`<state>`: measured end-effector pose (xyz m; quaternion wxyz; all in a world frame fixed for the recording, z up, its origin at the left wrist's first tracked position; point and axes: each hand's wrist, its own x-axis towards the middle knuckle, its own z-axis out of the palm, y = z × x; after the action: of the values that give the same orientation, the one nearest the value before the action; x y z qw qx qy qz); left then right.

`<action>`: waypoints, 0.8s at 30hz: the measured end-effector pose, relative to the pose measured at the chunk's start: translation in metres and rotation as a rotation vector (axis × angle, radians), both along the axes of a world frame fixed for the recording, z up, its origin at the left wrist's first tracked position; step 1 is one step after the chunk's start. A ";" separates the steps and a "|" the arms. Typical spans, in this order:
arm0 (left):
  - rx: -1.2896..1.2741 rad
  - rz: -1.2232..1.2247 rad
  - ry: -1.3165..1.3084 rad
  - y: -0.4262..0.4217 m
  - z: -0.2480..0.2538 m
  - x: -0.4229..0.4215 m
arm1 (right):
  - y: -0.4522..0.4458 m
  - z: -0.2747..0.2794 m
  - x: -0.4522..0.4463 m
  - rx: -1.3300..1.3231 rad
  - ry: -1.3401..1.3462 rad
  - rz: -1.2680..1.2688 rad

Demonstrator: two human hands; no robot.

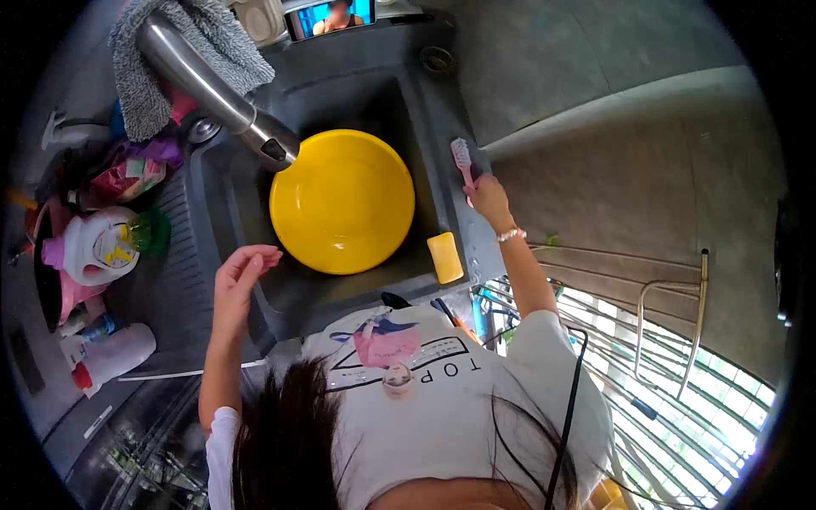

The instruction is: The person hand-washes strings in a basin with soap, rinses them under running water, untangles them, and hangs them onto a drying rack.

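A yellow basin (342, 201) stands in the dark grey sink (306, 310), under the end of the metal faucet (204, 81). My right hand (490, 202) is closed on the handle of a pink brush (462, 159) at the sink's right rim, bristles toward the far side. Near that hand, on the front right rim, lies a yellow bar of soap (444, 257). My left hand (241, 276) is over the sink's left edge, just left of the basin and apart from it. Its fingers are bent together, and whether anything small is between them cannot be made out.
A grey cloth (174, 72) hangs over the faucet. On the left are a white bottle with a purple cap (100, 246), another bottle with a red cap (123, 350) and colourful packets (127, 178). Behind the sink stands a phone (331, 17). A metal rack (671, 289) is at right.
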<state>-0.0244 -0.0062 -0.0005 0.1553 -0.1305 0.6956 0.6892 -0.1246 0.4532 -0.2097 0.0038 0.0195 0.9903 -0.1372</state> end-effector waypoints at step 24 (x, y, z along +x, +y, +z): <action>-0.079 0.147 0.019 -0.014 -0.017 0.054 | -0.161 0.124 -0.191 0.409 0.481 0.445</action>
<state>0.0300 -0.0204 -0.0179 0.0924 -0.1809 0.7121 0.6720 -0.3159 0.2920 -0.0860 -0.2030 -0.2283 0.9499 0.0666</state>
